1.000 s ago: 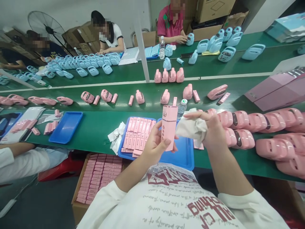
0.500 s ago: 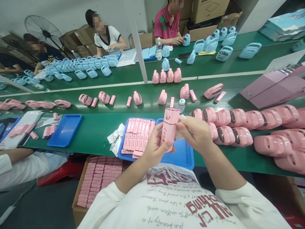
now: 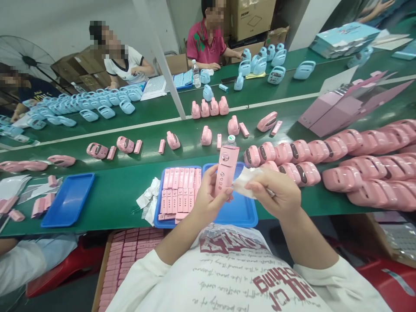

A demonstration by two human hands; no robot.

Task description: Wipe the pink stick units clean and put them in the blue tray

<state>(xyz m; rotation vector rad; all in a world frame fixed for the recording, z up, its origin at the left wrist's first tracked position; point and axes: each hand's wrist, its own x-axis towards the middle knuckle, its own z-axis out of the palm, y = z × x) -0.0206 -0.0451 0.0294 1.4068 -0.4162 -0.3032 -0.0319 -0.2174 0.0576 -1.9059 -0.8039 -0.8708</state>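
My left hand (image 3: 205, 200) grips a pink stick-shaped device (image 3: 225, 170) upright over a blue tray (image 3: 241, 211). My right hand (image 3: 275, 193) holds a crumpled white cloth (image 3: 244, 180) just right of the device, touching its side. The tray's left half carries rows of pink flat parts (image 3: 178, 189). Pink handle-shaped housings (image 3: 292, 157) lie in rows to my right on the green table (image 3: 117, 190).
A second blue tray (image 3: 66, 200) and a white rag (image 3: 147, 200) lie left. A box of pink parts (image 3: 121, 258) sits below the table. Pink units ride the green belt (image 3: 182, 125); blue units and three seated people are beyond. Pink cartons (image 3: 334, 108) stand at right.
My right hand with the cloth came down from beside the device's top to its side. The view shifted so everything sits further left.
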